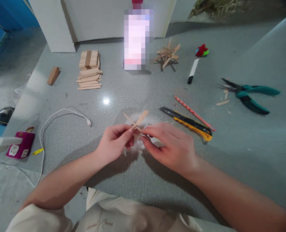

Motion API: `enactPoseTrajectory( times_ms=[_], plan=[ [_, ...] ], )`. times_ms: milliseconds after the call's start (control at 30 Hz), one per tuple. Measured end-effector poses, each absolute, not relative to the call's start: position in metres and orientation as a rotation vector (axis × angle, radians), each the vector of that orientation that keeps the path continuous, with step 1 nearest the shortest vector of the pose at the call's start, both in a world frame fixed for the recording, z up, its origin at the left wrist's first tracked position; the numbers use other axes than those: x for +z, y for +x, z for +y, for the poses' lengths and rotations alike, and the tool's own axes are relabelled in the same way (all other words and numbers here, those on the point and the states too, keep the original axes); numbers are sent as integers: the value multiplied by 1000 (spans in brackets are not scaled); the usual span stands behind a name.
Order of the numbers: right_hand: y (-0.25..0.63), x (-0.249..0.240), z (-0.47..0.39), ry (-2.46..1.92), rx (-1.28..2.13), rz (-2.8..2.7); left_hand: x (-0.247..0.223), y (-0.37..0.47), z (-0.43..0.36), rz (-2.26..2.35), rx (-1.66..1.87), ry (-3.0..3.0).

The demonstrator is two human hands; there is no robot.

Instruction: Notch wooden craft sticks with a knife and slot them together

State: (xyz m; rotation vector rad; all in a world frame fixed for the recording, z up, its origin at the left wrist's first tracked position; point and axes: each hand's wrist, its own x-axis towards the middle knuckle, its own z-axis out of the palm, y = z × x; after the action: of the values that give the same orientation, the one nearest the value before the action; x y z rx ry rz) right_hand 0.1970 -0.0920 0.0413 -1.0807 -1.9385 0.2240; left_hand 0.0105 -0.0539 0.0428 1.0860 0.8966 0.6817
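Observation:
Crossed wooden craft sticks [141, 118] are held up between my two hands, over a whitish patch on the grey tabletop. My left hand [117, 140] pinches them near the crossing, thumb on top. From the other side, the fingertips of my right hand [170, 145] close on the lower right end of a stick. My fingers hide part of the crossing. Just beyond my right hand lie a yellow and black utility knife [187, 122] and a red patterned pencil [193, 112].
Craft sticks, one bundle banded [89, 60] and others loose [89, 79], lie at the back left. A star-like stick assembly [168, 55] stands at the back. Teal-handled pliers [251, 95] lie right. A white cable [60, 111] and purple power adapter [22, 145] are left.

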Motion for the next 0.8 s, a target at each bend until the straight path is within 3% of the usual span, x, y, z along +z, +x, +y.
enactPoseTrajectory(
  times_ms=[433, 800],
  plan=[
    [203, 30, -92, -989, -110, -2032, 34, 12, -55, 918, 607, 1053],
    [199, 22, -96, -926, -146, -2009, 33, 12, -59, 938, 631, 1014]
  ],
)
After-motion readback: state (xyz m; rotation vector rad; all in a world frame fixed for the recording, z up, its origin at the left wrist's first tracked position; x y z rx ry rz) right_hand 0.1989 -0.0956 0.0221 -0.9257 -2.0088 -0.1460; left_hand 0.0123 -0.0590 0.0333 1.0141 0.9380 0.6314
